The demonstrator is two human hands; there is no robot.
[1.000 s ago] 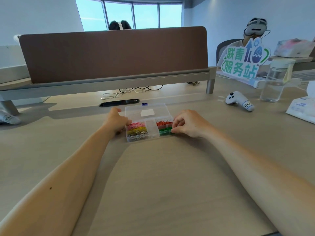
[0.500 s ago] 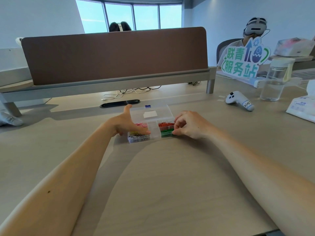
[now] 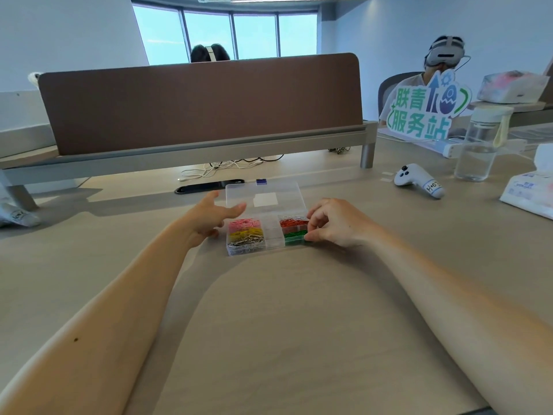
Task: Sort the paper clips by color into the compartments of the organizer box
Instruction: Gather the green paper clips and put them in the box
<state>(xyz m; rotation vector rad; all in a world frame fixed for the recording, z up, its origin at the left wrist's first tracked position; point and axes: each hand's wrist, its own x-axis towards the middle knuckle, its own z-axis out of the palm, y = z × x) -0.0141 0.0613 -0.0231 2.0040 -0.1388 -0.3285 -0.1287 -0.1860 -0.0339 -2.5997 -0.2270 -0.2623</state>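
Observation:
A clear plastic organizer box [image 3: 273, 235] sits on the table in the head view, its lid [image 3: 264, 199] raised behind it. Its left compartments hold pink [image 3: 244, 225], yellow [image 3: 245, 234] and silver paper clips [image 3: 246, 241]; its right ones hold red [image 3: 293, 222] and green paper clips [image 3: 294, 235]. My left hand [image 3: 206, 218] is at the box's left side, fingers spread, thumb against the lid's left edge. My right hand [image 3: 335, 221] grips the box's right edge with curled fingers.
A brown desk divider [image 3: 200, 100] stands behind the box. A black cable slot [image 3: 209, 186] lies just beyond the lid. A white controller [image 3: 417, 179], a water bottle [image 3: 478, 148], a tissue pack [image 3: 529, 190] and a green sign [image 3: 425, 110] are at the right. Another person sits far right.
My left hand moved over the left compartments, then lifted back toward the lid's left edge with its fingers spread. The right hand stayed on the box's right edge.

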